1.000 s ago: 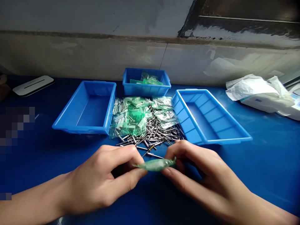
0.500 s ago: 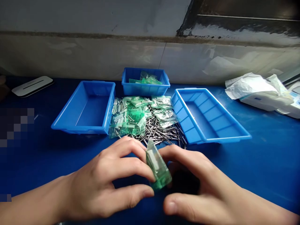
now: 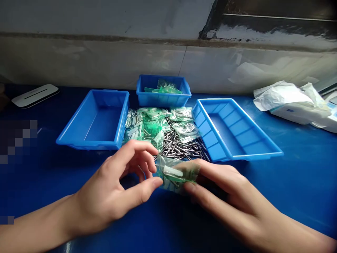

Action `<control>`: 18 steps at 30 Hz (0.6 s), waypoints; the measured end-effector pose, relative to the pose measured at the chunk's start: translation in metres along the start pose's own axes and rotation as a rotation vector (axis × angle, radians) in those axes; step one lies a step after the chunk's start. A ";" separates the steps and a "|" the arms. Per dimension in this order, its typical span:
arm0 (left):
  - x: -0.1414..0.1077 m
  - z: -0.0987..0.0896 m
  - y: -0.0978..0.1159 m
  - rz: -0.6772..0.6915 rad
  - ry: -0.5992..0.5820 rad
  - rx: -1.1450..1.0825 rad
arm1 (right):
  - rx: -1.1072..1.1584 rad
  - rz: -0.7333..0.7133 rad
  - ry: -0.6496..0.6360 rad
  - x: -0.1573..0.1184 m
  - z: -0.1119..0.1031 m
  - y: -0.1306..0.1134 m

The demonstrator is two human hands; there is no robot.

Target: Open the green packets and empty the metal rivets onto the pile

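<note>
A small clear green plastic bag (image 3: pixel 175 172) holding white plugs and metal screws hangs in front of me. My right hand (image 3: pixel 226 196) pinches its right end between thumb and fingers. At the bag's left edge is my left hand (image 3: pixel 118 186), thumb and fingers curved and apart; whether the fingertips touch the plastic I cannot tell. Just beyond lies a heap of loose screws (image 3: pixel 179 146). Several filled green bags (image 3: pixel 151 128) lie beside and on that heap.
Blue bins stand left (image 3: pixel 105 121) and right (image 3: pixel 231 130) of the heap. Behind it, another blue bin (image 3: pixel 163 100) contains green bags. A white flat device (image 3: pixel 35 95) lies far left. White crumpled packaging (image 3: pixel 286 100) sits at the right, and a wall runs along the back.
The bag has turned from tilted upright to lying sideways, its flat face toward me. My right hand has closed on it, while my left fingers have spread from their grip.
</note>
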State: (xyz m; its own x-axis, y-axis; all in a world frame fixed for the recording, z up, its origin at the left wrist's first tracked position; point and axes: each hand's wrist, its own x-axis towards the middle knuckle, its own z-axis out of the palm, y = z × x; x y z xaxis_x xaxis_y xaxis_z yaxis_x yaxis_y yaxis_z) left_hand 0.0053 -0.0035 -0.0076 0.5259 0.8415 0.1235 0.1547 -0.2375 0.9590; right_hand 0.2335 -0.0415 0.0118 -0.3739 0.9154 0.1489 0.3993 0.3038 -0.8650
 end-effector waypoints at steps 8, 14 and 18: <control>0.003 -0.006 0.004 0.072 -0.115 0.236 | 0.003 -0.048 -0.023 0.002 0.002 0.007; 0.004 -0.006 0.004 0.146 -0.093 0.196 | -0.100 0.031 0.160 -0.003 0.005 0.016; 0.003 -0.007 0.008 0.176 -0.144 0.203 | -0.030 0.030 0.002 -0.004 0.004 0.010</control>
State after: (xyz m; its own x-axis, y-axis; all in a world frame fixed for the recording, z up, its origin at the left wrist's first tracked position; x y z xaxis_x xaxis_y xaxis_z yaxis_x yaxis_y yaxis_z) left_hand 0.0020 0.0006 0.0018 0.6707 0.7047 0.2314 0.2070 -0.4774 0.8540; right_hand 0.2360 -0.0434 0.0003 -0.3598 0.9248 0.1238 0.4353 0.2837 -0.8544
